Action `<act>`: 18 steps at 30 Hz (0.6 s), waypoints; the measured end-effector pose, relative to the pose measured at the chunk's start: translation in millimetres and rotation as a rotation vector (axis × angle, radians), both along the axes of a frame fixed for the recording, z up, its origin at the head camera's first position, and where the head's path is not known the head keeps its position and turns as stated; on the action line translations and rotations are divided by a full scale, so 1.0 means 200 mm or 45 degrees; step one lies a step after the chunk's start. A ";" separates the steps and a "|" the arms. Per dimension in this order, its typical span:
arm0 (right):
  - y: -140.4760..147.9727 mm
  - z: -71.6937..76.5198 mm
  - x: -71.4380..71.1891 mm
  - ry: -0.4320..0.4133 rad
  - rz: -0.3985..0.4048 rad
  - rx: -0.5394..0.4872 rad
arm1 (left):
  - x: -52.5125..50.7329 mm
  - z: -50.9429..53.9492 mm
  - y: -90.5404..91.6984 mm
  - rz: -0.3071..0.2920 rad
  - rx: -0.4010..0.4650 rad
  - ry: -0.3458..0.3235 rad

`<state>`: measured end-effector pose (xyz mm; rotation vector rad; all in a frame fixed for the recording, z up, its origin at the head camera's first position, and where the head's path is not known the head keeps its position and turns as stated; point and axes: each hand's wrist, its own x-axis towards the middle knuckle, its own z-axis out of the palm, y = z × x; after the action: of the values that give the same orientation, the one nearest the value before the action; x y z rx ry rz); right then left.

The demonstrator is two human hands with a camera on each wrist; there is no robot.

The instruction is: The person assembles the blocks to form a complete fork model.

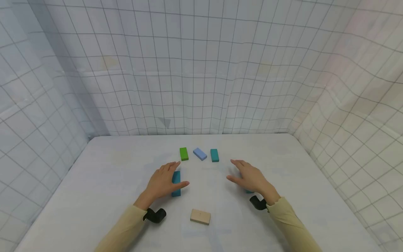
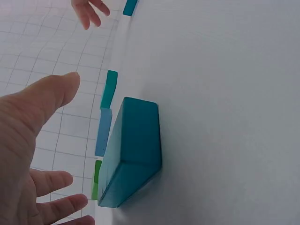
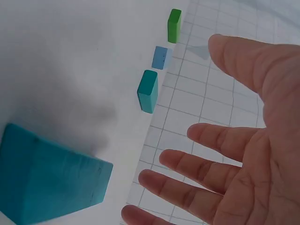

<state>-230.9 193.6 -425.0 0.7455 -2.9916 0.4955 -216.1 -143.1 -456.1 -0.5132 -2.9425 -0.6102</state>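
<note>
My left hand [image 1: 161, 182] hovers over a teal block [image 1: 177, 177], its fingers spread and its thumb out to the right. In the left wrist view that teal block [image 2: 140, 133] lies apart from the thumb and fingers. My right hand [image 1: 252, 179] is held over a second teal block [image 1: 249, 191], which it mostly hides in the head view. The right wrist view shows this block [image 3: 51, 180] below the extended fingers [image 3: 187, 192], with a gap between. Neither hand holds anything.
Farther back on the white table [image 1: 126, 154] lie a green block [image 1: 184, 154], a light blue block [image 1: 199, 154] and a small teal block [image 1: 214, 155]. A tan wooden block [image 1: 200, 216] lies nearer, between the forearms. White grid-lined sheets [image 1: 195, 70] enclose the table's back and sides.
</note>
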 end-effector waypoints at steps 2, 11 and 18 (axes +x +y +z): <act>0.02 -0.01 0.01 -0.017 -0.033 -0.018 | 0.01 -0.02 0.00 0.025 0.013 0.001; 0.08 -0.06 0.02 -0.064 -0.137 -0.039 | 0.02 -0.05 0.01 0.096 0.068 -0.023; 0.11 -0.07 0.03 -0.078 -0.170 -0.023 | 0.04 -0.05 0.00 0.167 0.119 -0.102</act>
<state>-224.6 215.4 -438.6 0.5335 -3.0617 0.5483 -208.2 -142.6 -466.0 -0.2908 -2.9737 -0.7644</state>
